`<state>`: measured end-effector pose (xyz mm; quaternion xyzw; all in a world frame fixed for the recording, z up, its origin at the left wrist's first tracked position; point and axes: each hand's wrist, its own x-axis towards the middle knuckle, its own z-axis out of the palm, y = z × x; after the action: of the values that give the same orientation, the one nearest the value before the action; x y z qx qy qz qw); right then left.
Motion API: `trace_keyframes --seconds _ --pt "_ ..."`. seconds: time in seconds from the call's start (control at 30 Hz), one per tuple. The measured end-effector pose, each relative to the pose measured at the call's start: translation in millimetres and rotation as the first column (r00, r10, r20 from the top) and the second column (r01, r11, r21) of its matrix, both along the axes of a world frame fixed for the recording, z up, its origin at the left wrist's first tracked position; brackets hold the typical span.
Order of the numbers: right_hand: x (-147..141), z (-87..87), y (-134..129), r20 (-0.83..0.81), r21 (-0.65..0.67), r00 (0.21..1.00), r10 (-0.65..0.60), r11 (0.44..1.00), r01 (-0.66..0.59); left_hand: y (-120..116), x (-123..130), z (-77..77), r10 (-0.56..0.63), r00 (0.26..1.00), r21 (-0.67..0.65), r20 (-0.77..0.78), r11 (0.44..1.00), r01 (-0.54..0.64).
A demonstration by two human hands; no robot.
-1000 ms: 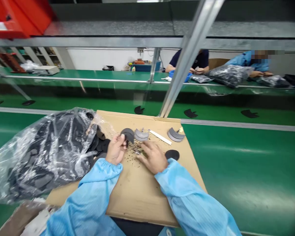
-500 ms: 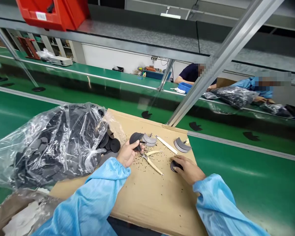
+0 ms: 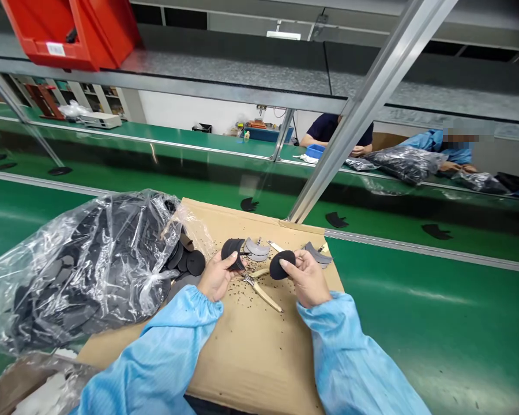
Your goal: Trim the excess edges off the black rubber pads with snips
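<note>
My left hand point(image 3: 214, 278) is closed on a black curved piece point(image 3: 232, 248), possibly several stacked, with thumb on top. Close by on its right, my right hand point(image 3: 312, 281) pinches a black round disc point(image 3: 280, 266), raised above the cardboard point(image 3: 251, 357). Between and below the hands lie nippers point(image 3: 266, 297) with cream handles. Behind them rest a grey curved piece point(image 3: 256, 251) and, partly covered by my right hand, another grey curved piece point(image 3: 322, 257). A white strip point(image 3: 275, 246) is mostly hidden behind the disc. Small black scraps dot the cardboard.
A clear plastic bag point(image 3: 99, 253) of black pieces lies at left, loose discs point(image 3: 195, 263) at its mouth. A metal post point(image 3: 328, 155) rises behind the cardboard. Black pieces point(image 3: 337, 219) lie on the green surface beyond. A red bin point(image 3: 99, 40) sits overhead. Two people work across.
My right hand has lifted the black disc off the cardboard and brought it left, nearer my left hand. The left hand keeps its hold. The view has shifted slightly.
</note>
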<state>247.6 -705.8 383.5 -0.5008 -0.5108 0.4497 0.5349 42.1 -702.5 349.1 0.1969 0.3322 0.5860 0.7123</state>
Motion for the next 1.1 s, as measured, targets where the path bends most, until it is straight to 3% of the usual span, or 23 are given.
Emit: trace_keyframes --seconds 0.1,0.33,0.63,0.87,1.0,1.1 --pt "-13 -11.0 3 -0.220 -0.065 0.975 0.010 0.998 -0.025 0 1 0.6 0.004 1.000 -0.005 -0.017 1.000 -0.004" --pt "-19 -22.2 -9 -0.389 -0.105 0.917 0.085 0.985 -0.136 -4 5 1.1 -0.054 0.995 0.072 -0.080 0.996 0.060" --pt "-33 -29.4 -19 -0.054 0.005 0.999 0.003 1.000 -0.003 -15 11 -2.4 -0.221 0.948 0.160 -0.228 0.952 0.261" --pt "-35 -39.2 -19 0.025 -0.040 1.000 -0.004 0.999 0.005 -14 12 -12.3 -0.142 0.943 0.225 -0.302 0.950 0.215" --pt "-33 -32.4 -21 0.138 -0.061 0.990 0.013 0.998 -0.004 -14 11 -13.0 -0.118 0.926 0.213 -0.358 0.956 0.204" --pt "-25 -21.4 -22 0.387 0.022 0.914 0.121 0.990 -0.140 -16 9 -8.8 -0.165 0.912 0.238 -0.375 0.934 0.267"
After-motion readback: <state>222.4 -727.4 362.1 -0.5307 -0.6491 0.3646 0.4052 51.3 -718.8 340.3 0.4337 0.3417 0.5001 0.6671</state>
